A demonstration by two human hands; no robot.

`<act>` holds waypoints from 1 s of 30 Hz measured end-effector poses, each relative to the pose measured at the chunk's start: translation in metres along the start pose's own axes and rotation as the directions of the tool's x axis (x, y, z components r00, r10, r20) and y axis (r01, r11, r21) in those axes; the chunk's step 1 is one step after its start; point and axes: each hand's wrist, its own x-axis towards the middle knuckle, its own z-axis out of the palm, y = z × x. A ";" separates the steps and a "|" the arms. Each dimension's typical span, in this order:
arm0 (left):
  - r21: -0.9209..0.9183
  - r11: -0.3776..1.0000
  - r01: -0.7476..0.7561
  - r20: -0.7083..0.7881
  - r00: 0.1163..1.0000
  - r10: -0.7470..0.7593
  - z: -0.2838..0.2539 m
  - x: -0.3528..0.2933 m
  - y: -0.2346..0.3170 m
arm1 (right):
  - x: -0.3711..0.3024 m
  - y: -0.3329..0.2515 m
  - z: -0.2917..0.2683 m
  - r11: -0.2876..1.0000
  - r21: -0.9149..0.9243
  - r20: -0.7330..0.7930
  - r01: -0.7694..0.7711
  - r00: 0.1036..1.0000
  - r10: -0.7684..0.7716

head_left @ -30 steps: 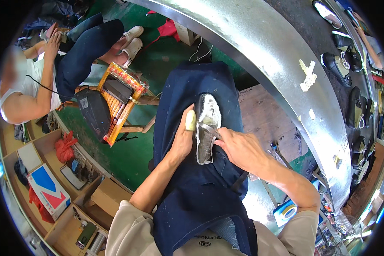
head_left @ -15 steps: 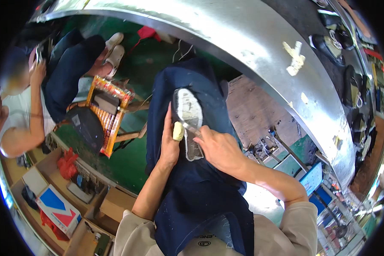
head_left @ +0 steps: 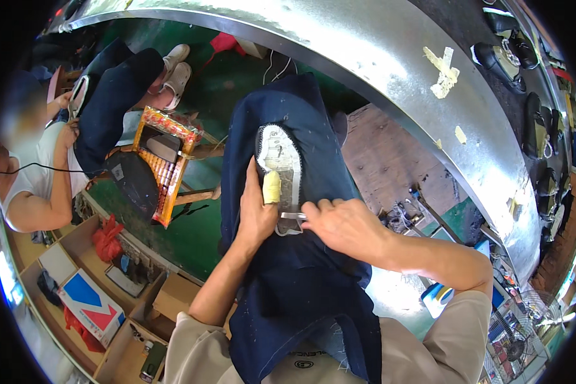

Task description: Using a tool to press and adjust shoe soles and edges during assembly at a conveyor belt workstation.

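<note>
Toward the near end of the shoe (head_left: 281,148) the metal tool (head_left: 292,216) has been shifted since the earlier frame. Just right of the left hand (head_left: 258,216), the shoe is laid on the blue apron (head_left: 288,272), apparently underside up. Its left edge is gripped there, with a yellow wrap (head_left: 271,187) on the thumb over it; the tool is pinched by the right hand (head_left: 344,225). Light weight and some flex may be expected (the upper is mostly hidden), so the side edge is best held, clear of the tool.
</note>
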 end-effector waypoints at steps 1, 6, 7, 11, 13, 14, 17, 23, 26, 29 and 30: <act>-0.045 0.999 0.002 0.043 0.999 0.000 -0.003 -0.001 -0.004 | 0.000 -0.001 0.001 1.000 0.004 -0.003 0.001 1.000 -0.001; -0.355 0.934 -0.035 0.215 0.969 0.118 -0.014 -0.015 0.001 | -0.014 0.028 -0.010 0.888 0.447 0.227 -0.103 0.974 -0.001; -0.323 0.945 -0.055 0.240 0.961 0.138 -0.014 -0.012 -0.002 | -0.018 0.029 -0.016 0.906 0.385 0.272 -0.175 0.960 0.070; -0.242 0.968 -0.068 0.311 0.939 0.144 -0.015 -0.013 -0.009 | -0.006 0.002 -0.029 0.956 0.278 -0.131 -0.098 0.982 0.139; -0.190 0.979 -0.072 0.336 0.932 0.134 -0.013 -0.011 -0.003 | 0.010 0.010 -0.002 0.971 0.221 -0.139 -0.087 0.983 0.120; -0.159 0.982 -0.102 0.303 0.942 0.147 -0.010 -0.006 -0.001 | 0.022 0.015 0.002 0.984 0.161 -0.142 -0.077 0.985 0.100; -0.527 0.848 0.066 0.276 0.956 0.097 -0.013 -0.001 -0.001 | 0.027 0.028 -0.021 0.823 0.505 0.088 -0.262 0.964 0.252; -0.841 0.409 0.354 0.320 0.935 -0.150 -0.011 0.012 0.011 | 0.030 0.029 -0.036 0.898 0.403 0.118 -0.178 0.983 0.141; -0.800 0.529 0.283 0.222 0.959 -0.177 0.001 0.011 -0.012 | 0.024 0.012 -0.004 0.802 0.536 0.005 -0.264 0.951 0.310; -0.518 0.842 0.149 0.061 0.989 -0.138 0.007 0.019 0.002 | 0.020 0.020 -0.002 0.586 0.735 0.143 -0.342 0.922 0.358; -0.277 0.956 0.093 0.033 0.996 -0.087 0.004 0.016 0.011 | 0.017 0.018 -0.008 0.447 0.799 0.250 -0.402 0.898 0.362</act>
